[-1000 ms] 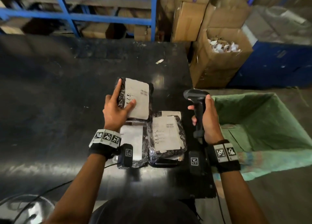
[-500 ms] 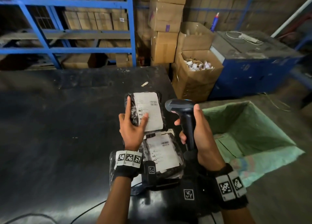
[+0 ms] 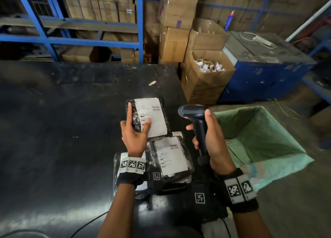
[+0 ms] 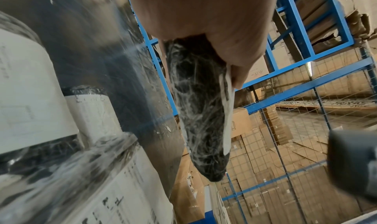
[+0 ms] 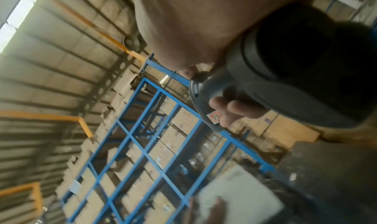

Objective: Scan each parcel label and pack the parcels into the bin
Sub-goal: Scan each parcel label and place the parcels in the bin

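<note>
left grip (image 3: 133,136) clamps parcel (image 3: 152,119) above table edge (image 3: 180,87), right grip (image 3: 213,137) clamps scanner (image 3: 195,112) beside bin (image 3: 279,130).

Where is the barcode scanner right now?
In the head view the scanner is upright in the right hand, between the parcel held by the left hand and the green-lined bin.

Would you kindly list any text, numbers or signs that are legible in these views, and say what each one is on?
No wording can be read as text.
Held parcel label: barcodes and print lines, too small to read.
Parcel on the table label: barcodes and print, too small.
Scanner sticker: a round red sign, blurred.
Wristbands: black-and-white square marker codes, no letters.
Cardboard box: a mark, illegible.
</note>
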{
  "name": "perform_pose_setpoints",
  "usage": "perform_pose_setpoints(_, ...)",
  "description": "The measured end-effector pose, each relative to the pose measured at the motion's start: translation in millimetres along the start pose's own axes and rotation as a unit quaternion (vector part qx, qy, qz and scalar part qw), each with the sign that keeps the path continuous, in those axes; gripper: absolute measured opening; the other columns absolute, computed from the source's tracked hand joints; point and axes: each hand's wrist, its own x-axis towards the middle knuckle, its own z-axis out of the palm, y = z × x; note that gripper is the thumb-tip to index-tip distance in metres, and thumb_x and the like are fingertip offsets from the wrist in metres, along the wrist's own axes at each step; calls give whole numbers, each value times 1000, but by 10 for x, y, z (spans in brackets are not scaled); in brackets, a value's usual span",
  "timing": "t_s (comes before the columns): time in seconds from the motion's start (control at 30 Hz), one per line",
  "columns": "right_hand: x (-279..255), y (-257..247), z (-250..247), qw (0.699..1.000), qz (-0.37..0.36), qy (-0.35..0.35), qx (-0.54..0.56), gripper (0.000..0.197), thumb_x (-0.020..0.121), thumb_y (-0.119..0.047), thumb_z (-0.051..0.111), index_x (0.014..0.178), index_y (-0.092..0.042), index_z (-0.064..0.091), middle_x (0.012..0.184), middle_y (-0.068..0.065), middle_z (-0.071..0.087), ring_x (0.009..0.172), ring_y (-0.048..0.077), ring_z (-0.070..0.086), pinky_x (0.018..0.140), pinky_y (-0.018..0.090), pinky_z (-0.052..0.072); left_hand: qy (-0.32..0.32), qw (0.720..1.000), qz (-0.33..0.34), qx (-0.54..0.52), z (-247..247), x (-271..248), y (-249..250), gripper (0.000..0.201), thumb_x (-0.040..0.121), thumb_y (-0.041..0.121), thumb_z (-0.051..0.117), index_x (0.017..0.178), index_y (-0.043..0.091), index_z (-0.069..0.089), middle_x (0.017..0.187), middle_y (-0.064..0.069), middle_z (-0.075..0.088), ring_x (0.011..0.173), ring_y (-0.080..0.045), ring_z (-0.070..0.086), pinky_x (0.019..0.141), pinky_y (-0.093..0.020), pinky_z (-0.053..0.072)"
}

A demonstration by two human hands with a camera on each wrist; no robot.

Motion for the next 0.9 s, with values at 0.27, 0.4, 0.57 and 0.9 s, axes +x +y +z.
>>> perform_pose_setpoints(0.27, 320, 1472, -551, 977, 98, 122, -146, 46, 100, -54, 33, 137, -29, 43, 81, 7, 68, 42, 16, 48, 37, 23, 38, -4, 1000, -1, 4, -23, 102, -31, 85, 85, 40, 78, 154, 47, 29, 114, -8, 52, 103, -13, 53, 102, -28, 37)
perform_pose_setpoints(0.4, 277, 2209, -716, 966, 169, 105, -166, 49, 100, -53, 36, 144, -30, 39, 85, 8, 70, 39, 16, 49, 38, 21, 40, -5, 1000, -3, -3, -15, 87, -37, 86, 84, 40, 79, 154, 48, 29, 111, -3, 49, 104, -13, 53, 106, -31, 39)
perform_pose_setpoints(0.57, 189, 2541, -755, 963, 206, 71, -158, 53, 101, -46, 39, 150, -26, 33, 136, 15, 59, 87, 28, 70, 72, 25, 55, -13, 1000, -2, 2, 32, -44, -79, 87, 82, 42, 80, 153, 49, 31, 108, 2, 52, 106, -11, 56, 109, -43, 45)
perform_pose_setpoints(0.9, 336, 1422, -828, 984, -49, 30, -167, 48, 98, -46, 45, 144, -52, 33, 130, 1, 55, 117, 15, 56, 98, 29, 47, -96, 990, -45, -93, 546, -418, 45, 85, 84, 36, 81, 154, 41, 34, 136, -2, 62, 125, -17, 62, 104, -42, 53)
